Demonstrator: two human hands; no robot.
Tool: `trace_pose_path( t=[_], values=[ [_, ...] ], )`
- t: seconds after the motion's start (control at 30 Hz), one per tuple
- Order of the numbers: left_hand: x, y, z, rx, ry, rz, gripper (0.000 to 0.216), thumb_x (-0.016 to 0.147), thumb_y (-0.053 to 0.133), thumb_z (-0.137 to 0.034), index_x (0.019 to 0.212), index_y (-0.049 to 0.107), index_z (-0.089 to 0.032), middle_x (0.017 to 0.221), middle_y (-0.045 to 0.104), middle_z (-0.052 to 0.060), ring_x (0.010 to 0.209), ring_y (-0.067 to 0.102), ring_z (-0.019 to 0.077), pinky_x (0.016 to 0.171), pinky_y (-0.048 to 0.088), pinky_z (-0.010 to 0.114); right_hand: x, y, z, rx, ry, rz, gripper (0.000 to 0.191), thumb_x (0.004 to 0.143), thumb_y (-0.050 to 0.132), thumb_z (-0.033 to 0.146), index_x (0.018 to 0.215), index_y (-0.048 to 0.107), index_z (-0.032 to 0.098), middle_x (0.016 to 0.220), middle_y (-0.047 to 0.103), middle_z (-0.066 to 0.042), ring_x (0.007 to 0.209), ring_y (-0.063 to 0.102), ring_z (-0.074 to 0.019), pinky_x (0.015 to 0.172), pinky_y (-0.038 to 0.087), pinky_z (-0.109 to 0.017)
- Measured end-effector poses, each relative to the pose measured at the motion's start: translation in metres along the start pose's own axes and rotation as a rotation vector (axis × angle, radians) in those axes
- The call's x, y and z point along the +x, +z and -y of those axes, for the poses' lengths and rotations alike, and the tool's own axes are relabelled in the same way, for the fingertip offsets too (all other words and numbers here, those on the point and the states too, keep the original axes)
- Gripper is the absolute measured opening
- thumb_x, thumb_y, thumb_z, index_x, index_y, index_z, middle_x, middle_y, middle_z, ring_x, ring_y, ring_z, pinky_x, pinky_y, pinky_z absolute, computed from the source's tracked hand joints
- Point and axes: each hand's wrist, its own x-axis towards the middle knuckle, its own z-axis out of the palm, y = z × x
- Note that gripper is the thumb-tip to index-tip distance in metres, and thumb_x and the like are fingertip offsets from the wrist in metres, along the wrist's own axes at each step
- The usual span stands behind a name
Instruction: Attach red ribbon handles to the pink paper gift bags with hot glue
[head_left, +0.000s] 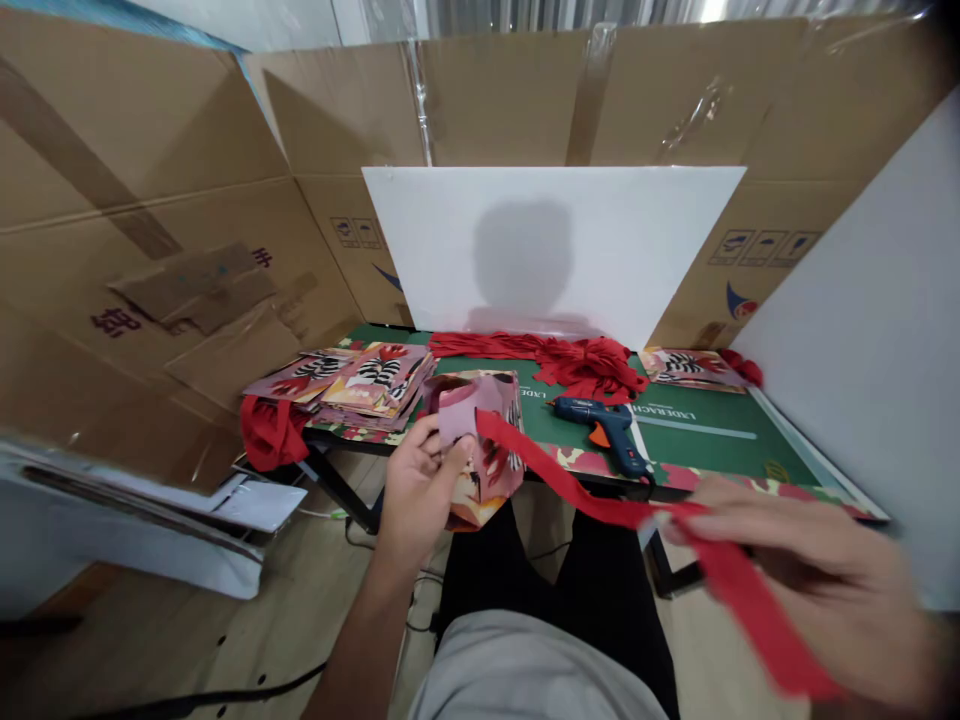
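Note:
My left hand (418, 485) grips a small open paper gift bag (486, 445) with a pink, red and striped print, held just off the table's near edge. A red ribbon (585, 495) runs from the bag's mouth down to the right. My right hand (806, 580), blurred and close to the camera, pinches that ribbon and holds it taut. A blue glue gun (611, 432) with an orange trigger lies on the green table (705, 432) between my hands.
A stack of flat printed bags (360, 382) lies at the table's left, with a red bundle (271, 432) hanging beside it. A pile of red ribbons (577, 360) sits at the back, one more flat bag (686, 368) at the right. White boards and cardboard walls enclose the table.

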Motion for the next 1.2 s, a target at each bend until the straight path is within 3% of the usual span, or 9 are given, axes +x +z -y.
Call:
trace_pose_path(
  t=[0.1,0.23,0.37,0.47,0.63,0.77,0.9,1.03,1.2],
  values=[
    [-0.005,0.013,-0.009,0.077,0.013,0.088,0.049,0.081,0.093,-0.047,0.113,0.070,-0.017,0.093,0.081,0.004,0.081,0.077,0.0149,0.078,0.060,0.022,0.032,0.050,0.017,0.018,-0.066,0.060,0.017,0.105,0.072,0.022,0.088,0.072,0.024,0.085,0.069,-0.004,0.077,0.065,-0.0181,0.076,0.055,-0.031],
    [-0.006,0.024,-0.023,0.139,-0.020,0.217,0.042,0.087,0.085,-0.043,0.115,0.069,-0.017,0.093,0.080,0.005,0.084,0.077,0.0176,0.077,0.059,0.025,0.045,0.097,0.015,0.291,0.138,0.280,0.029,0.116,0.051,0.033,0.092,0.063,0.021,0.094,0.066,-0.005,0.084,0.063,-0.0165,0.079,0.054,-0.029],
    [0.010,0.028,-0.043,0.305,-0.040,0.395,0.033,0.090,0.078,-0.035,0.115,0.071,-0.015,0.091,0.079,0.004,0.080,0.073,0.0162,0.072,0.055,0.024,0.053,0.096,-0.004,0.480,0.406,0.366,0.041,0.116,0.054,0.050,0.090,0.064,0.020,0.075,0.058,0.001,0.064,0.053,-0.0129,0.059,0.043,-0.025],
    [0.033,0.037,-0.060,0.500,0.034,0.529,0.022,0.087,0.075,-0.025,0.106,0.073,-0.015,0.092,0.078,0.004,0.079,0.069,0.0153,0.070,0.051,0.023,0.061,0.083,-0.004,0.387,0.376,0.357,0.048,0.111,0.063,0.051,0.076,0.064,0.018,0.073,0.058,0.000,0.067,0.052,-0.0135,0.062,0.042,-0.026],
    [0.062,0.067,-0.080,0.723,0.092,0.698,0.015,0.086,0.070,-0.017,0.101,0.069,-0.016,0.075,0.069,-0.001,0.062,0.062,0.0141,0.055,0.042,0.023,0.068,0.091,0.020,0.170,0.326,0.174,0.017,0.100,0.077,0.036,0.092,0.083,0.022,0.086,0.077,-0.001,0.073,0.064,-0.0160,0.070,0.047,-0.028],
    [0.069,0.090,-0.089,0.784,0.047,0.735,0.017,0.087,0.067,-0.011,0.104,0.067,-0.016,0.067,0.062,-0.004,0.052,0.055,0.0123,0.049,0.037,0.022,0.069,0.109,0.016,0.089,0.344,-0.033,0.019,0.095,0.082,0.038,0.086,0.081,0.021,0.072,0.074,0.002,0.060,0.059,-0.0140,0.057,0.041,-0.027],
    [0.075,0.100,-0.089,0.808,0.076,0.784,0.016,0.082,0.069,-0.004,0.094,0.066,-0.014,0.077,0.070,0.000,0.060,0.059,0.0113,0.052,0.040,0.021,0.065,0.118,0.000,-0.036,0.193,-0.205,0.017,0.096,0.080,0.032,0.086,0.074,0.020,0.072,0.071,0.003,0.057,0.056,-0.0119,0.055,0.040,-0.025],
    [0.082,0.102,-0.083,0.753,-0.026,0.854,0.019,0.085,0.066,-0.001,0.100,0.068,-0.013,0.079,0.072,0.002,0.064,0.063,0.0128,0.054,0.041,0.022,0.060,0.122,-0.011,-0.166,0.052,-0.318,0.006,0.096,0.074,0.018,0.093,0.069,0.020,0.078,0.070,0.003,0.058,0.057,-0.0107,0.056,0.042,-0.024],
    [0.089,0.100,-0.075,0.725,-0.104,0.885,0.016,0.091,0.069,-0.006,0.106,0.071,-0.011,0.080,0.074,0.004,0.066,0.064,0.0134,0.057,0.045,0.023,0.060,0.125,-0.022,-0.504,-0.291,-0.402,0.012,0.103,0.067,0.011,0.096,0.072,0.019,0.075,0.066,-0.001,0.065,0.058,-0.0152,0.065,0.043,-0.029]
  ],
)
